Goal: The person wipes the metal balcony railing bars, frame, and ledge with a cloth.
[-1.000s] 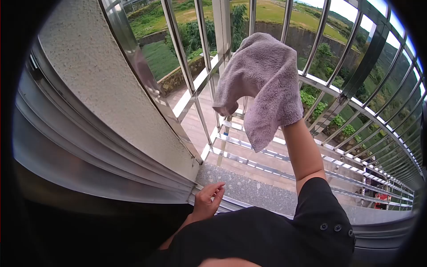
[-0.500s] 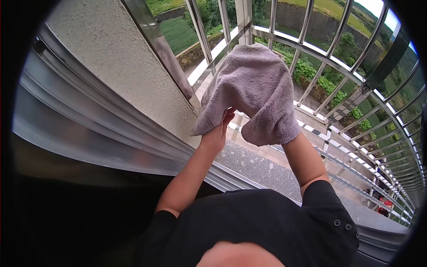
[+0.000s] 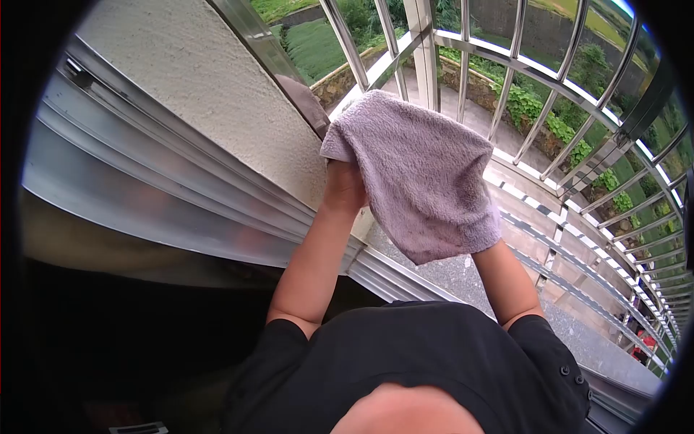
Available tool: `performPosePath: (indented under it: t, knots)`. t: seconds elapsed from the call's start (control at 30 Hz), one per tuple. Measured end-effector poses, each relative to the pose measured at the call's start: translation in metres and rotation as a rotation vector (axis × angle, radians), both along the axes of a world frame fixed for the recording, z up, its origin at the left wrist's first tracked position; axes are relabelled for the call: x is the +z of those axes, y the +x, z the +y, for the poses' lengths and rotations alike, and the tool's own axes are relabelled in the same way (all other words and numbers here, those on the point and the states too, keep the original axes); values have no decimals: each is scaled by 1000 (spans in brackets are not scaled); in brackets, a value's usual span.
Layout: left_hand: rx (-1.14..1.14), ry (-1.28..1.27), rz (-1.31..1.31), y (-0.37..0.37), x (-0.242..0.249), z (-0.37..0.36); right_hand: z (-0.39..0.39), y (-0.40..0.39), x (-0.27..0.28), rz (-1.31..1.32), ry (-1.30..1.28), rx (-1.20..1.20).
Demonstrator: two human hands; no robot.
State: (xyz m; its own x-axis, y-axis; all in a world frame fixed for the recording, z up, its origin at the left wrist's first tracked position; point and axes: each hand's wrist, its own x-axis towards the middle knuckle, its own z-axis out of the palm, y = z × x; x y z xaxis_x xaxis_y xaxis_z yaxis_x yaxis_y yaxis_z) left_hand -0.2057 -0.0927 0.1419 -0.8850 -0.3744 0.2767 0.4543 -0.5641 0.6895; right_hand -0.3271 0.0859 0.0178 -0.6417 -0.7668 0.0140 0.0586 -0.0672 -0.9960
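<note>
A greyish-purple cloth (image 3: 423, 173) is spread between my two hands, in front of the metal railing. My left hand (image 3: 345, 185) is at the cloth's left edge, its fingers hidden beneath the fabric. The right part of the cloth covers my right hand, so only the wrist and forearm show below it. The lower corner of the cloth hangs above the grey stone sill.
Shiny metal bars (image 3: 517, 65) curve round the front and right. On the left are a rough pale wall (image 3: 195, 94) and metal window tracks (image 3: 166, 184). The speckled stone sill (image 3: 463, 278) lies below the cloth. Greenery shows beyond the bars.
The cloth has opened out flatter, and its lower corner has swung down between my arms. My left hand has moved up at its left edge. The view has shifted slightly.
</note>
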Motion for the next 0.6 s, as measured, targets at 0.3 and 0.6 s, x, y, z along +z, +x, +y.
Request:
performPosePath:
  t: [0.3, 0.6]
  knots:
    - [-79, -157, -299, 10, 9, 12, -26, 29, 238, 1414, 356, -415]
    - [176, -471, -484, 91, -20, 44, -133, -36, 411, 1222, -707, -384]
